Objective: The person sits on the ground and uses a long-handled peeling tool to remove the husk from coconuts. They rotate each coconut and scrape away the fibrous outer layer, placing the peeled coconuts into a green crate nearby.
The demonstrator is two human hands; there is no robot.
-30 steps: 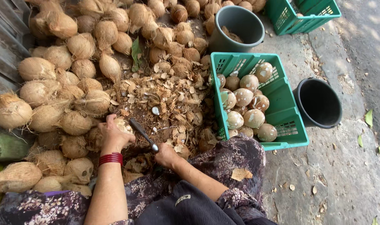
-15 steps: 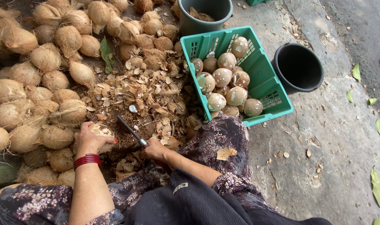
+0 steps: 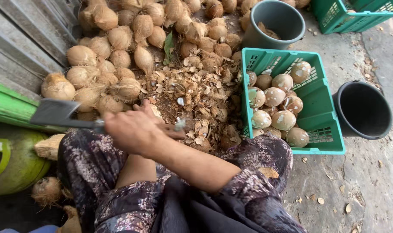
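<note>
From the head camera, the right hand (image 3: 134, 129) is gripping the handle of a cleaver (image 3: 56, 113), fist fully closed, with the broad blade swung out to the person's left above the knee. The left hand is lying almost wholly behind the right forearm; only fingertips seem to be showing near a husked coconut (image 3: 155, 111), so I cannot tell how it is closed or what it is holding. The risk is sitting right there: a blade coming down toward fingers that are steadying a round, rolling nut could glance off and cut them, or strike the knee. Loose husk chips (image 3: 196, 92) are covering the ground, hiding any block. The green crate (image 3: 317, 92) of peeled coconuts (image 3: 275, 96) is standing just beside.
</note>
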